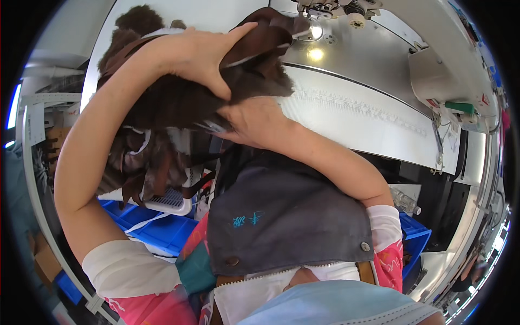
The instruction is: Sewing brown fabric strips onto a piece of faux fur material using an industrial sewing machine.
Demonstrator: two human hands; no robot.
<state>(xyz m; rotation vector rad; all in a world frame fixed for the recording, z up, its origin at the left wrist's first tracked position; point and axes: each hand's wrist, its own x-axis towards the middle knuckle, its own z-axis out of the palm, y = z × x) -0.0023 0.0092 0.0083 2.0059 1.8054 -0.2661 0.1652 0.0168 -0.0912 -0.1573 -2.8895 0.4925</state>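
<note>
A dark brown fabric piece with furry edges (pixel 173 103) is bunched up over the left end of the white work table. My left hand (pixel 195 57) reaches over it from above, thumb and forefinger spread wide around a smooth brown fold; its other fingers are hidden. Close below, my right hand (pixel 257 122) is closed on the lower edge of the same piece, its fingertips partly covered and slightly blurred. More brown furry fabric pieces (pixel 154 168) hang in a heap to the left, under the held piece.
A sewing machine (pixel 355 16) overhangs the metal plate (pixel 352 51) at upper right. The white table edge (pixel 346 108) runs below it. A white basket (pixel 176 203) and blue crate (pixel 168 233) are at lower left. A clear bottle (pixel 405 201) lies above another blue crate (pixel 414 233) at right.
</note>
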